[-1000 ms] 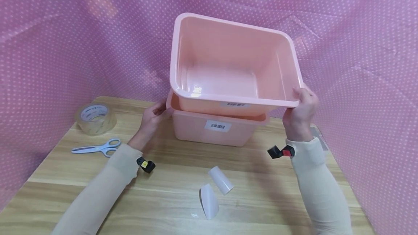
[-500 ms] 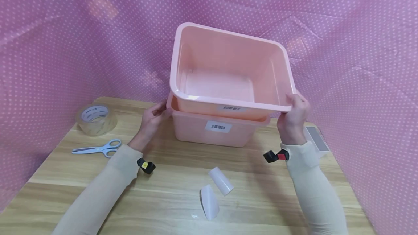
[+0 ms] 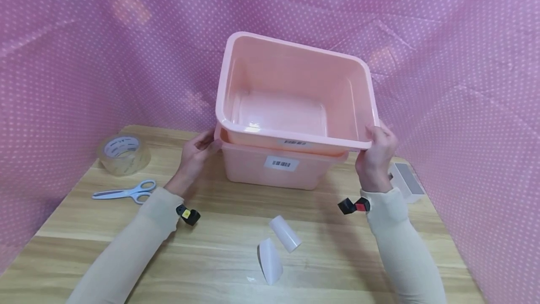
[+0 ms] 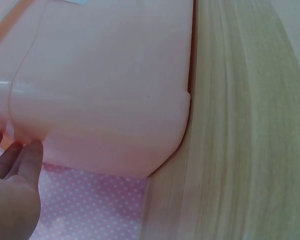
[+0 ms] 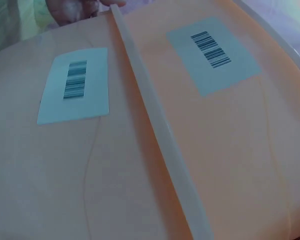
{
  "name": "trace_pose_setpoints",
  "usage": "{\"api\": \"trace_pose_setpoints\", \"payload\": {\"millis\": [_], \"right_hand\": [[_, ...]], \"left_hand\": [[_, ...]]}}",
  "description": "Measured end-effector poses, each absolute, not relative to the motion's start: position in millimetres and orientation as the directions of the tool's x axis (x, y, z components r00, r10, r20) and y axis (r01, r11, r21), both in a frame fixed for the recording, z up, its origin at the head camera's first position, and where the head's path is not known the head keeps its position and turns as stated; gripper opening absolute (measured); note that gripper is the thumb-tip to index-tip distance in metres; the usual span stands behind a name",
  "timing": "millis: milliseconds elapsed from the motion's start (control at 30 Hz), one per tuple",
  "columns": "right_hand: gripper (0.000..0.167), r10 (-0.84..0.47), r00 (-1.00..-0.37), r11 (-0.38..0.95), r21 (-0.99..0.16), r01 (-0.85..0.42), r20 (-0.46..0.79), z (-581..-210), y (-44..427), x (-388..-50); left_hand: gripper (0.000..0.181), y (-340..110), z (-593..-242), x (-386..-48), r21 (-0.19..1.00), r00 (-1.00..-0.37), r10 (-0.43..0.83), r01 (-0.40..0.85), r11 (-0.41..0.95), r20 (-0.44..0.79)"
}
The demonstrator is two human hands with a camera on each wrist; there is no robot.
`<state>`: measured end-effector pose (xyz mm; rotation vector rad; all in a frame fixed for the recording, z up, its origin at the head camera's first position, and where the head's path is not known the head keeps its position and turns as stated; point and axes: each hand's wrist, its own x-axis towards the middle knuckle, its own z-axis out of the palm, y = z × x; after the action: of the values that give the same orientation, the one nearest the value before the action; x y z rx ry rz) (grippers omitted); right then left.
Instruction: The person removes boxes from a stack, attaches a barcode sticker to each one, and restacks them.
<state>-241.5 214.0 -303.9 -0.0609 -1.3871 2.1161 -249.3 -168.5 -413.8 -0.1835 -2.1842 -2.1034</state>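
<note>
Two pink plastic bins are at the centre of the head view, one partly nested in the other. The lower bin [image 3: 249,170] stands on the table, a barcode label on its front. Tilted toward me, the upper bin [image 3: 295,69] sits in its mouth with the right end raised. My left hand [image 3: 194,157] pinches the lower bin's left rim; in the left wrist view its fingertips [image 4: 34,155] meet the pink plastic. With my right hand [image 3: 377,158] I grip the upper bin's front right corner, thumb over the rim. Both barcode labels show in the right wrist view.
A roll of clear tape [image 3: 139,161] and light blue scissors [image 3: 122,193] lie at the left. Two curled white paper pieces, one a rolled tube [image 3: 285,233], are in front. A white and grey box [image 3: 407,182] stands at the right edge. Pink dotted cloth [image 3: 63,83] surrounds the table.
The upper bin has come down and slightly left, deeper into the lower one, together with my right hand. More of the white and grey box shows. My left hand has stayed put.
</note>
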Motion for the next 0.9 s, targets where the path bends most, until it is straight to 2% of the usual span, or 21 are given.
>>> {"api": "trace_pose_setpoints", "payload": {"millis": [467, 733, 900], "right_hand": [[0.035, 0.496, -0.805, -0.155, -0.88, -0.449, 0.324, -308, 211, -231], [0.033, 0.463, -0.802, 0.013, -0.908, -0.418, 0.376, -297, 220, -231], [0.033, 0.439, -0.821, 0.068, -0.925, -0.375, 0.365, -287, 223, -236]], "left_hand": [[0.058, -170, -415, -251, 0.982, -0.984, 0.01, 0.18, 0.06, 0.18], [0.057, -169, -413, -252, 0.985, -0.987, 0.015, 0.16, 0.061, 0.16], [0.054, -168, -413, -253, 0.98, -0.982, 0.025, 0.19, 0.056, 0.189]]}}
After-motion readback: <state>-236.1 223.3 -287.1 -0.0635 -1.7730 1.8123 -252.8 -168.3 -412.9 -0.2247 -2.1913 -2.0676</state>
